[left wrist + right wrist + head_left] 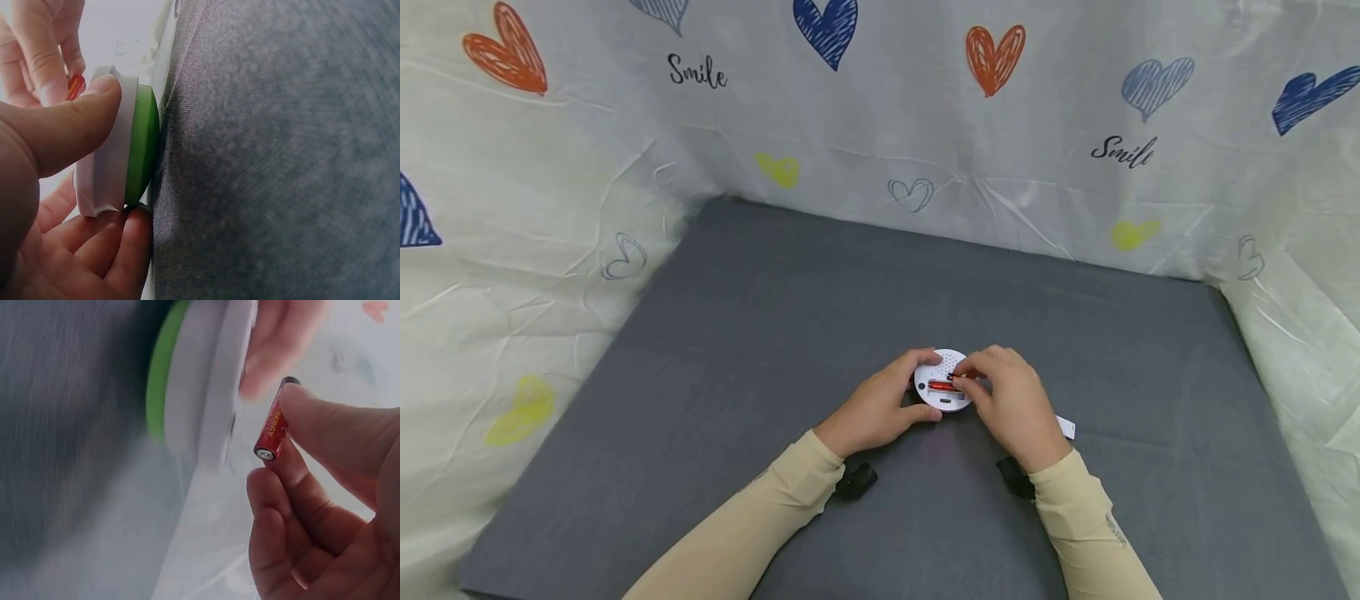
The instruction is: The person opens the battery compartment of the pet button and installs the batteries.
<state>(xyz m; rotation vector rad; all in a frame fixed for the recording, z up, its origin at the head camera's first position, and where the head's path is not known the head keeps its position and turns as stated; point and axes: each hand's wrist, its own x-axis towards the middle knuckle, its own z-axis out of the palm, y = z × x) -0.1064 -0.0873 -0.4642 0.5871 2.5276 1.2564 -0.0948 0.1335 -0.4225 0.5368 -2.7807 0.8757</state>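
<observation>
A round white device [946, 364] with a green underside [144, 144] lies with its holed face up on the grey table. My left hand [880, 404] grips it by the rim, thumb on the near side and fingers round the far side. One red battery [938, 386] sits in the slot of its open battery compartment. Between thumb and fingertips my right hand [1011, 404] pinches another small red battery [274, 425] with dark ends, close over the compartment. Its bare metal end shows in the right wrist view.
A small white piece [1066, 427] lies on the grey table [850, 283], partly hidden behind the right hand. Black wrist cameras [856, 482] hang under both wrists. A white curtain [880, 125] printed with hearts borders the table's back and sides.
</observation>
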